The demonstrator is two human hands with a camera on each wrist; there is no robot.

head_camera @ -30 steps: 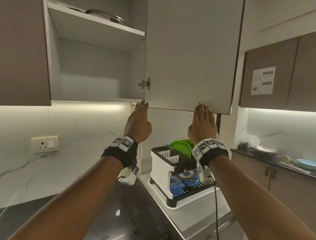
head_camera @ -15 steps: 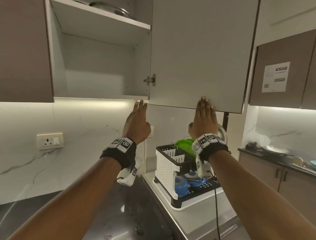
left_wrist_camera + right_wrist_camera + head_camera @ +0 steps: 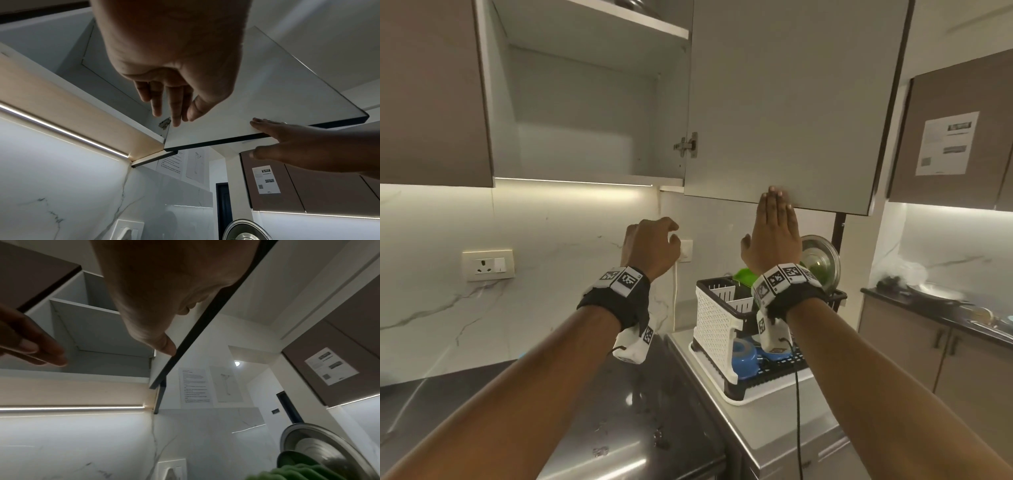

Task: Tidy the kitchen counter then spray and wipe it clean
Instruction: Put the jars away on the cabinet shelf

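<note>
The wall cabinet's grey door (image 3: 791, 102) stands swung open, and the lower shelf (image 3: 585, 120) inside holds nothing. My right hand (image 3: 775, 209) lies flat against the door's bottom edge with straight fingers; the left wrist view shows the right hand (image 3: 287, 139) touching that dark edge (image 3: 216, 142). My left hand (image 3: 654, 240) hangs below the cabinet, apart from it, fingers loosely curled and holding nothing. In the left wrist view the left fingers (image 3: 170, 104) dangle freely. The dark counter (image 3: 619, 411) lies beneath both arms.
A white and black dish rack (image 3: 719, 325) with green plates, blue cups and a steel lid (image 3: 822, 257) stands on a steel surface at the right. Water drops (image 3: 657, 438) dot the counter. A socket (image 3: 488, 264) sits on the marble wall. More dishes crowd a far-right counter (image 3: 935, 301).
My left hand has come off the cabinet's lower edge and dropped, its fingers now curled loosely. The right hand stays flat on the door's bottom edge. The view has moved closer.
</note>
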